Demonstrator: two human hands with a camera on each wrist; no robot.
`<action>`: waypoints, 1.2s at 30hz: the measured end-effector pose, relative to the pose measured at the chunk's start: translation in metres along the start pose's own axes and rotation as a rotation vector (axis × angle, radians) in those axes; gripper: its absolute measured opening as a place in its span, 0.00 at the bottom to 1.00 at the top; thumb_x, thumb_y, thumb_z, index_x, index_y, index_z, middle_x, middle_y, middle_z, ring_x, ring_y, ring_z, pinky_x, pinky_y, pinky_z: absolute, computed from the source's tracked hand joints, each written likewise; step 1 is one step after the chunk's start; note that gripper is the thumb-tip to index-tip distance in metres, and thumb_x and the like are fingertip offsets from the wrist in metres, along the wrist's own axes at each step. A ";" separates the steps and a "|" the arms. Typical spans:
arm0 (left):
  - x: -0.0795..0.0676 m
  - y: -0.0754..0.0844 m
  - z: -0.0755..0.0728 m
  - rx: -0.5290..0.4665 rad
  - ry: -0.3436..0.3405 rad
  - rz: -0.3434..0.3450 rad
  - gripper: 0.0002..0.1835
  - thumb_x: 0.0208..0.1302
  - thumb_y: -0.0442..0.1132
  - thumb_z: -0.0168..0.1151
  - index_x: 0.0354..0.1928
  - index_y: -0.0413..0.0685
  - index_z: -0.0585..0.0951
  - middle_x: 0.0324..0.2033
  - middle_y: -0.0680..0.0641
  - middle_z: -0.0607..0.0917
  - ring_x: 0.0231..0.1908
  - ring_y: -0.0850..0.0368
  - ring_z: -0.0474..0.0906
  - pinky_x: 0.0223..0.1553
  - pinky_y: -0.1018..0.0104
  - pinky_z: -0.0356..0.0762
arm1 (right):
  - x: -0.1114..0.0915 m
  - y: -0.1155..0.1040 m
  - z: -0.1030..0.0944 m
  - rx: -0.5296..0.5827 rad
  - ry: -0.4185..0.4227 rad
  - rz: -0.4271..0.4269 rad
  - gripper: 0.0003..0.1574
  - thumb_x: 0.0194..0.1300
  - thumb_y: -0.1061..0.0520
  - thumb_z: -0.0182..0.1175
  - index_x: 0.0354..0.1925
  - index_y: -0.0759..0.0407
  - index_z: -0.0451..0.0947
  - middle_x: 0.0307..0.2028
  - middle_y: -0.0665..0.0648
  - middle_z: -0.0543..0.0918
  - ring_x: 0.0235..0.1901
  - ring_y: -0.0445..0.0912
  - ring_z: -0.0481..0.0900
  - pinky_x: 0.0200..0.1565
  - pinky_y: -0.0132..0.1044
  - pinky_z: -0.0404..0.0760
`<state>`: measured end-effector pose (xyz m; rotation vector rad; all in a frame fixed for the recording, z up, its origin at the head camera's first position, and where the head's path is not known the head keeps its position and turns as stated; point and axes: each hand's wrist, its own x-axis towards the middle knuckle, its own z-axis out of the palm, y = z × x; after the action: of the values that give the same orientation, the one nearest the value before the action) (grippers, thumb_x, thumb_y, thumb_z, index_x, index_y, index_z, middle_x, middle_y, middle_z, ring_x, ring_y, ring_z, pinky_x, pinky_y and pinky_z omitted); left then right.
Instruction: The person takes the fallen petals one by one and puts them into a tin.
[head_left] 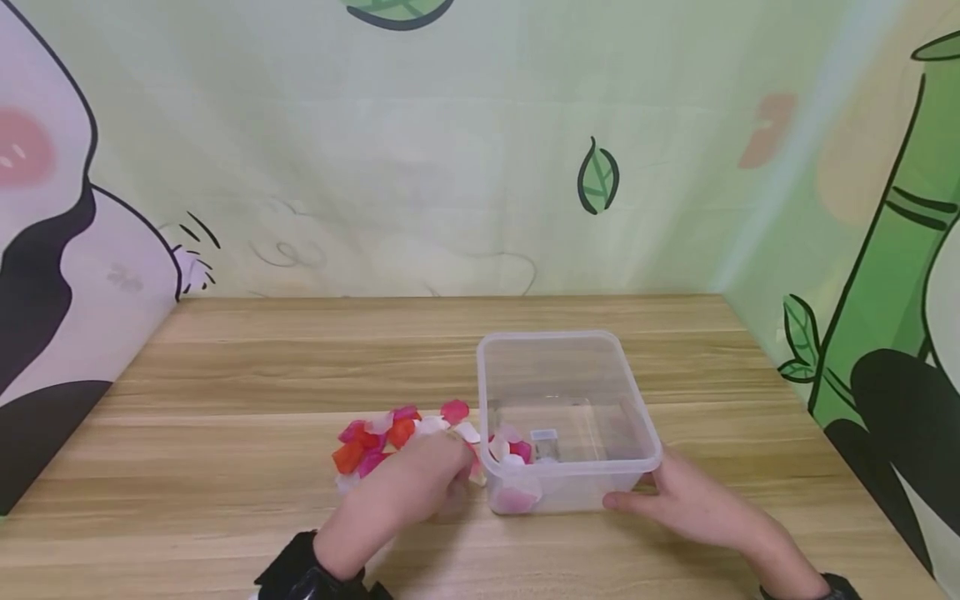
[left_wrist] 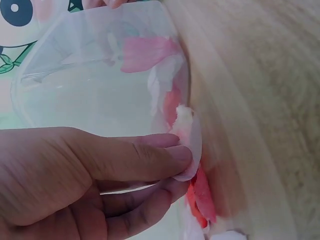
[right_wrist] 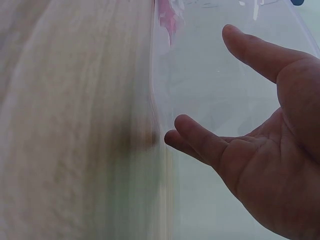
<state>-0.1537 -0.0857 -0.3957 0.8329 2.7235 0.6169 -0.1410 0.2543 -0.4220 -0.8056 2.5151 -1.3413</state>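
While a cartoon-printed backdrop (head_left: 450, 167) is hanging behind everything, a wood-grain worktop (head_left: 300, 358) is stretching out in front of it. On the worktop, a lidless clear plastic container (head_left: 570, 492) is standing upright to the right of centre. Just beside its left wall, a loose pile of flower petals (head_left: 401, 432) in red, orange, magenta and white is lying on the wood. Of the two hands, the right hand (head_left: 682, 504) is resting at the container's near right corner, its thumb and fingers spreading wide apart. The left hand (head_left: 420, 479) is hovering low between the pile and the container, its thumb and fingertips pinching narrowly together. Inside the container, a few pink and white petals (head_left: 520, 451) are gathering at the left end. Between the left thumb and fingers, a single pale pinkish-white petal (left_wrist: 196, 142) is showing outside the container's wall.
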 end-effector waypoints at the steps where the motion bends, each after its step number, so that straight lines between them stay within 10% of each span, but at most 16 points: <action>1: 0.000 0.000 -0.001 -0.016 0.004 -0.005 0.12 0.62 0.26 0.68 0.26 0.47 0.77 0.19 0.54 0.71 0.20 0.59 0.66 0.24 0.70 0.69 | 0.000 0.000 0.000 0.001 0.000 0.002 0.68 0.66 0.50 0.72 0.81 0.64 0.34 0.65 0.66 0.73 0.57 0.49 0.79 0.57 0.42 0.79; 26: -0.002 0.002 -0.029 0.003 0.147 0.007 0.07 0.59 0.28 0.74 0.32 0.46 0.86 0.21 0.56 0.78 0.22 0.60 0.73 0.26 0.68 0.75 | 0.001 -0.002 0.000 -0.006 -0.003 -0.018 0.68 0.67 0.50 0.71 0.81 0.64 0.33 0.63 0.65 0.76 0.56 0.48 0.80 0.55 0.43 0.81; 36: -0.005 0.005 -0.035 -0.010 0.363 0.063 0.09 0.60 0.22 0.69 0.41 0.38 0.87 0.32 0.48 0.86 0.31 0.58 0.81 0.37 0.65 0.84 | 0.001 -0.001 0.000 -0.013 -0.005 -0.011 0.67 0.66 0.51 0.72 0.81 0.65 0.35 0.62 0.64 0.77 0.55 0.48 0.80 0.55 0.42 0.81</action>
<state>-0.1588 -0.0957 -0.3620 0.8815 3.0197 0.8699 -0.1412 0.2531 -0.4211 -0.8251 2.5221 -1.3256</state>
